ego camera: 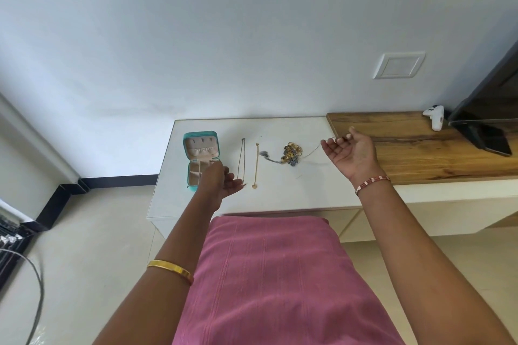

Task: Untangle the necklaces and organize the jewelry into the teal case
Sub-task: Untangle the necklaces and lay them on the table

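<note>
Right under you is the pink cloth over your lap, and your two forearms run out from it, a gold bangle on the left, a red-and-white beaded bracelet on the right. Your left hand is out over the front right corner of the teal case, knuckles up and fingers loosely curled; I can't tell whether it has anything in it. The case stands open on the white tabletop, lid upright, the beige compartments showing below it. Just right of that hand two chains lie straight, side by side but apart: a thin pale chain, then a gold chain with a small pendant at its near end. Further right sits the tangled clump of gold and blue-grey pieces, a grey tail trailing off its left side. Your right hand is lifted palm-up, fingers curled, pinching a fine chain that stretches from the clump to your fingertips. Beyond it, on the wooden shelf, there's a white game controller beside the dark screen.
</note>
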A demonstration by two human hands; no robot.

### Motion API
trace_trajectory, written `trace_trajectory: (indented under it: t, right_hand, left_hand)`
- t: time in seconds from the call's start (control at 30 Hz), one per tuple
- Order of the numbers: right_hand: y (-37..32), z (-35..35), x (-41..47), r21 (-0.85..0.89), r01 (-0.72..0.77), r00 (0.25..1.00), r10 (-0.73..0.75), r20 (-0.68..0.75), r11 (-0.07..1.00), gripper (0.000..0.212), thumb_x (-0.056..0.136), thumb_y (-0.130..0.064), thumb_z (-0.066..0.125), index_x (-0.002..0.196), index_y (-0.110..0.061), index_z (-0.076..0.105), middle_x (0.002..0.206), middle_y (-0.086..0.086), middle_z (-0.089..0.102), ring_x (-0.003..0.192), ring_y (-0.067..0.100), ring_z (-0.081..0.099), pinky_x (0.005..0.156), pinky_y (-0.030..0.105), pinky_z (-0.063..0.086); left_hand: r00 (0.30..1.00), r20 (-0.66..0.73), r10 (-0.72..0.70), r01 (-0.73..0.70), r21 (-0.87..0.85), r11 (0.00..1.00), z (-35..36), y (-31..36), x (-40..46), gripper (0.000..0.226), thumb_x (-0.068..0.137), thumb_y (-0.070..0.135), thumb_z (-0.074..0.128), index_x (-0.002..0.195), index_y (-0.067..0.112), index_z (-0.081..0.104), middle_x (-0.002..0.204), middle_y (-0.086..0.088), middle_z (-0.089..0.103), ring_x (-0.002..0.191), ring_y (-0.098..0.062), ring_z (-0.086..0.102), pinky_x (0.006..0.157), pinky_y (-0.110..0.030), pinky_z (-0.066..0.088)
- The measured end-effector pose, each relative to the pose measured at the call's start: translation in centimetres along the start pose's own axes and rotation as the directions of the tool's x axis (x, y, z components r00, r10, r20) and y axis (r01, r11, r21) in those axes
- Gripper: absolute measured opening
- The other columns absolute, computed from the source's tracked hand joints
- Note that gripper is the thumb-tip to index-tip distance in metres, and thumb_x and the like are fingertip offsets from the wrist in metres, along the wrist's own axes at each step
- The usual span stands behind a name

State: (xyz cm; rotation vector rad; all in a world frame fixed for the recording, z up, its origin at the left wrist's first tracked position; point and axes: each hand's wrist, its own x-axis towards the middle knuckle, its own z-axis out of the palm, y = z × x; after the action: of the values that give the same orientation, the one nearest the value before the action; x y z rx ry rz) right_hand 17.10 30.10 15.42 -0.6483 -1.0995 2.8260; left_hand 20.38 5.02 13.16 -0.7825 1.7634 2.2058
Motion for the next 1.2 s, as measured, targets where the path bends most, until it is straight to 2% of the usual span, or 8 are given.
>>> trace_trajectory:
  t: [0.13, 0.3, 0.5, 0.6, 0.7, 0.9, 1.03, 1.2]
  right_hand:
    - [0.4, 0.5, -0.1, -0.152, -0.055, 0.993, 0.07, 0.093, 0.987, 0.038, 0.098, -0.029, 0.038, 0.062, -0.016, 0.041, 0.037, -0.004, 0.043, 0.035, 0.01, 0.044, 0.047, 0.018, 0.049]
    - [1.6, 2.9, -0.8, -0.505, 0.0, 0.972, 0.119, 0.204, 0.863, 0.03, 0.095, -0.024, 0.048, 0.068, -0.012, 0.052, 0.044, -0.003, 0.052, 0.043, 0.012, 0.052, 0.061, 0.03, 0.052]
    - [1.6, 4.8, -2.4, -0.873, 0.313, 0.939, 0.017, 0.344, 0.375, 0.022, 0.09, -0.015, 0.057, 0.07, -0.011, 0.065, 0.058, 0.007, 0.057, 0.041, 0.006, 0.052, 0.067, 0.027, 0.05]
    - [1.4, 5.4, -3.0, -0.892, 0.348, 0.927, 0.04, 0.374, 0.288, 0.019, 0.088, -0.012, 0.059, 0.071, -0.011, 0.067, 0.048, 0.001, 0.048, 0.037, 0.008, 0.045, 0.061, 0.027, 0.052]
    - [1.3, 5.9, -3.5, -0.885, 0.335, 0.92, 0.091, 0.381, 0.322, 0.016, 0.088, -0.014, 0.06, 0.075, -0.011, 0.069, 0.038, -0.008, 0.039, 0.035, 0.007, 0.036, 0.056, 0.026, 0.054]
    - [1.1, 6.5, -4.0, -0.824, 0.294, 0.901, 0.147, 0.408, 0.484, 0.02, 0.09, -0.02, 0.059, 0.074, -0.011, 0.066, 0.041, -0.008, 0.035, 0.039, 0.009, 0.034, 0.052, 0.023, 0.049]
    - [0.7, 5.9, -3.1, -0.521, -0.029, 0.935, 0.208, 0.288, 0.853, 0.03, 0.092, -0.022, 0.052, 0.064, -0.012, 0.05, 0.036, -0.004, 0.03, 0.034, 0.01, 0.032, 0.052, 0.026, 0.053]
    - [0.8, 3.9, -1.6, -0.337, -0.134, 0.954, 0.214, 0.213, 0.932, 0.035, 0.094, -0.027, 0.046, 0.061, -0.016, 0.04, 0.035, -0.005, 0.03, 0.032, 0.01, 0.03, 0.046, 0.017, 0.045]
  left_hand:
    - [0.999, 0.037, -0.004, 0.004, 0.001, 1.0, 0.2, -0.3, -0.1, 0.027, 0.09, 0.003, 0.026, 0.07, 0.009, 0.042, 0.063, -0.008, 0.04, 0.064, -0.025, 0.052, 0.069, -0.037, 0.05]
    - [0.988, 0.155, 0.016, -0.026, 0.06, 0.998, 2.3, -0.8, -1.0, 0.025, 0.092, 0.005, 0.032, 0.074, 0.008, 0.048, 0.066, -0.009, 0.049, 0.064, -0.023, 0.056, 0.067, -0.033, 0.049]
    - [0.935, 0.294, 0.198, -0.278, 0.261, 0.924, 4.7, -1.2, -1.7, 0.018, 0.091, 0.007, 0.049, 0.104, 0.011, 0.06, 0.094, -0.006, 0.062, 0.088, -0.018, 0.058, 0.08, -0.029, 0.046]
    - [0.874, 0.349, 0.338, -0.455, 0.341, 0.823, 5.4, -1.3, -1.7, 0.037, 0.09, 0.009, 0.053, 0.127, 0.014, 0.052, 0.114, 0.002, 0.056, 0.111, -0.013, 0.053, 0.098, -0.028, 0.04]
    - [0.827, 0.399, 0.396, -0.538, 0.358, 0.763, 5.6, -1.2, -1.8, 0.028, 0.092, 0.014, 0.053, 0.119, 0.015, 0.059, 0.114, 0.003, 0.061, 0.113, -0.011, 0.053, 0.1, -0.027, 0.038]
    - [0.878, 0.323, 0.355, -0.429, 0.198, 0.881, 4.6, -0.7, -2.0, 0.025, 0.094, 0.009, 0.045, 0.076, 0.015, 0.062, 0.048, 0.007, 0.056, 0.068, -0.016, 0.066, 0.084, -0.028, 0.048]
    - [0.947, 0.22, 0.235, -0.227, -0.063, 0.972, 3.0, -0.5, -1.4, 0.026, 0.091, 0.003, 0.043, 0.067, 0.006, 0.054, 0.05, -0.005, 0.043, 0.049, -0.019, 0.055, 0.064, -0.027, 0.054]
    - [0.967, 0.203, 0.157, -0.118, -0.194, 0.974, 1.9, -0.3, -1.1, 0.036, 0.091, 0.008, 0.036, 0.055, 0.013, 0.036, 0.05, -0.003, 0.046, 0.055, -0.022, 0.059, 0.07, -0.034, 0.048]
